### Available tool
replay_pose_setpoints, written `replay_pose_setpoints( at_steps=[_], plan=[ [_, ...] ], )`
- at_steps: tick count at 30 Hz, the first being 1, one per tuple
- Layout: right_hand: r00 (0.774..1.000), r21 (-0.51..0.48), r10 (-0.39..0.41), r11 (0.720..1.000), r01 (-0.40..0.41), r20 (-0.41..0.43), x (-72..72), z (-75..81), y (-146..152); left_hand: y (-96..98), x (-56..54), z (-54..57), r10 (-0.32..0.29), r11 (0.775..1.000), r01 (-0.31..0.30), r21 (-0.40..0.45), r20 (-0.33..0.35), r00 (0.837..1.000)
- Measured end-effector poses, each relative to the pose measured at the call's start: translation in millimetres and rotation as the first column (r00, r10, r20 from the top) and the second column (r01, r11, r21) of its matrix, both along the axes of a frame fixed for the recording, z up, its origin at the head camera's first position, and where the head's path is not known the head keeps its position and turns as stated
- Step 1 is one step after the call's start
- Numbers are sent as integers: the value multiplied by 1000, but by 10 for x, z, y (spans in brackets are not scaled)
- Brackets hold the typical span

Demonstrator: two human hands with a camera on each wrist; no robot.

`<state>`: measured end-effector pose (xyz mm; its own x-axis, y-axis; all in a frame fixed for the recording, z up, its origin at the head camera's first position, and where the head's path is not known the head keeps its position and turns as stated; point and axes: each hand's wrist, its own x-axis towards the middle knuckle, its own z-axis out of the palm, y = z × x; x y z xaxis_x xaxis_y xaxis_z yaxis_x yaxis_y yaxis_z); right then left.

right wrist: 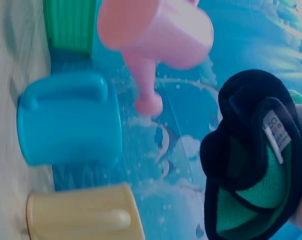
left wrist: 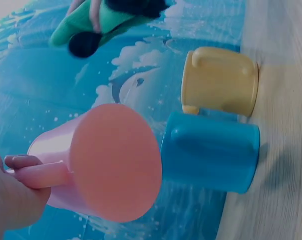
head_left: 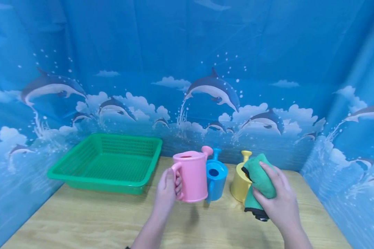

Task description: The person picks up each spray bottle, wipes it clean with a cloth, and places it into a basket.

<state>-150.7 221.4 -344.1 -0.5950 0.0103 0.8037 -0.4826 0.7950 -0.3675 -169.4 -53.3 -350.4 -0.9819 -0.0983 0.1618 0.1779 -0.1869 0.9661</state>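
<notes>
Here, beneath the blue can, a pale wood-grain table. Behind the blue can and wrapping to both sides, a blue curtain printed with leaping dolphins and clouds. Just left, a pink can, raised off the table, gripped by its handle in the left hand. Right, a yellow can, standing, and a bunched green cloth, grasped aloft in the right hand. Well left, a basket.
</notes>
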Motion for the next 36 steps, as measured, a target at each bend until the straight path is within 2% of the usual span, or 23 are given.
replay_pose_setpoints(
  at_steps=[3,6,9,14,18,22,26,32,36],
  plan=[
    [999,35,38,999,-38,-7,2,2,-111,78,5,3,-24,1000,24,-1,7,1000],
    [997,58,73,996,-72,-7,2,18,-240,152,7,18,-52,999,52,6,-13,999],
    [992,84,117,990,-114,-39,0,33,-356,199,23,22,-61,998,61,2,-10,998],
    [975,160,187,973,-166,-124,-7,55,-480,233,39,28,-65,998,65,-22,6,998],
    [967,239,220,953,-184,-131,-28,27,-556,253,65,16,-71,997,71,-23,28,997],
    [968,292,225,939,-184,-114,-42,-1,-593,300,92,7,-79,996,80,-35,32,996],
    [966,304,233,934,-190,-111,-51,-23,-631,341,103,2,-71,997,71,-16,11,997],
    [969,307,189,942,-135,-156,-60,-77,-715,378,133,2,-96,995,96,1,6,995],
    [970,293,166,950,-109,-176,-69,-105,-758,390,158,9,-102,995,101,-22,-10,995]
  ],
)
